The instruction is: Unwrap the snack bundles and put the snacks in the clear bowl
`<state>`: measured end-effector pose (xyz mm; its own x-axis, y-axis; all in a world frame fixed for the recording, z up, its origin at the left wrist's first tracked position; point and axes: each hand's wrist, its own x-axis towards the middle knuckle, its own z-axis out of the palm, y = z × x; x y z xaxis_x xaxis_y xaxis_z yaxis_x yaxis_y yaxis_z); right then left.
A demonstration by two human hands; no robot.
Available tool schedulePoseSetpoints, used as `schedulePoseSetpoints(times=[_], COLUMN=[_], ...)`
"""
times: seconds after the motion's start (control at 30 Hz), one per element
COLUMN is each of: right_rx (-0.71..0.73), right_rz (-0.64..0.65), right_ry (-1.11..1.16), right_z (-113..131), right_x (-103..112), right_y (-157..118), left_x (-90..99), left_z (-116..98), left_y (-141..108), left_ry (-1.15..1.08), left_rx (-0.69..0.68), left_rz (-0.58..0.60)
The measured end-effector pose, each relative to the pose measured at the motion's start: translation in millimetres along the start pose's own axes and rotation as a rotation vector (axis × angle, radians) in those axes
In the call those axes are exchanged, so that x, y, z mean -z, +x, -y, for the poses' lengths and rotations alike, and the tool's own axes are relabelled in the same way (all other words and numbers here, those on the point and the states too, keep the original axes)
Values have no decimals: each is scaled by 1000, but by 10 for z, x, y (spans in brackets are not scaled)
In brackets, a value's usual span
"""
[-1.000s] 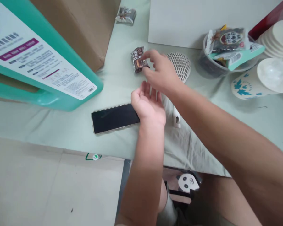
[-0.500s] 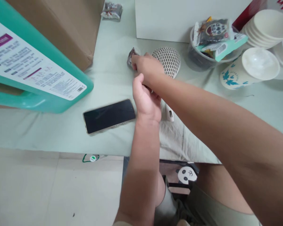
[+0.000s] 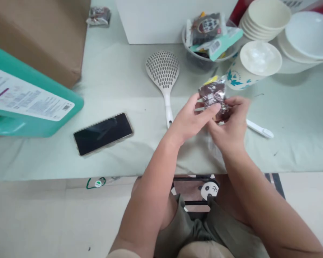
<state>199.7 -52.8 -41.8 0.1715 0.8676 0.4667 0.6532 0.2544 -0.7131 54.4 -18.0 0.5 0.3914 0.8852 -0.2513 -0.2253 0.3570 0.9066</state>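
My left hand (image 3: pixel 192 120) is closed around dark brown snack packets (image 3: pixel 214 93), its thumb pressed across their shiny wrappers. A bit of yellow shows at the top of the bundle. From the other side my right hand (image 3: pixel 231 125) grips the lower part of the same bundle; how many packets there are I cannot tell. Beneath the hands lies something clear, like a thin plastic bag (image 3: pixel 215 148), partly hidden. A white handle (image 3: pixel 261 129) sticks out beyond my right hand. To the left rests a slotted skimmer (image 3: pixel 163 70), its handle end near my left wrist.
A phone (image 3: pixel 103 134) lies left on the cloth-covered table. A green jug (image 3: pixel 43 122) and cardboard box (image 3: pixel 51 39) stand far left, near another snack packet (image 3: pixel 99 17). Behind are a white box (image 3: pixel 164 21), a clear bowl (image 3: pixel 201 59) of snacks and paper cups (image 3: pixel 242 71).
My right hand, which was crossed over my left at a packet beside the skimmer, has moved right. Both hands now hold packets together, and that spot on the table no longer has the packet.
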Motion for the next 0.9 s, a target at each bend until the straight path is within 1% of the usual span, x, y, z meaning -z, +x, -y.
schedulePoseSetpoints(times=[0.07,0.13,0.2,0.27,0.33,0.4,0.43,0.5,0.63,0.8,0.9], right_rx=[122,211,238,272,324,344,330,276,124,-98,-142], right_rz=[-30,-75,-89,-58,-19,7,14,9,-8,109,163], right_ry=[-84,-125,-140,-115,-51,30,52,34,-181,-522,-595], right_z=[-30,-16,20,57,75,54,26,-69,-348,-670,-802], right_x=[-11,-6,20,61,120,207,262,390,649,883,992], right_y=[-102,-161,-197,-217,-218,-195,-174,-118,-30,-92,-132], left_x=[-151,-260,-330,-377,-415,-446,-459,-480,-516,-582,-628], left_z=[103,167,191,185,164,145,140,144,195,253,265], left_y=[36,74,119,169,213,246,258,277,303,318,317], left_ry=[-80,-139,-199,-274,-350,-407,-421,-423,-408,-430,-420], left_rx=[-22,-34,-44,-30,4,40,58,95,118,123,139], left_rz=[58,41,-22,-108,-202,-277,-297,-295,-237,-206,-194])
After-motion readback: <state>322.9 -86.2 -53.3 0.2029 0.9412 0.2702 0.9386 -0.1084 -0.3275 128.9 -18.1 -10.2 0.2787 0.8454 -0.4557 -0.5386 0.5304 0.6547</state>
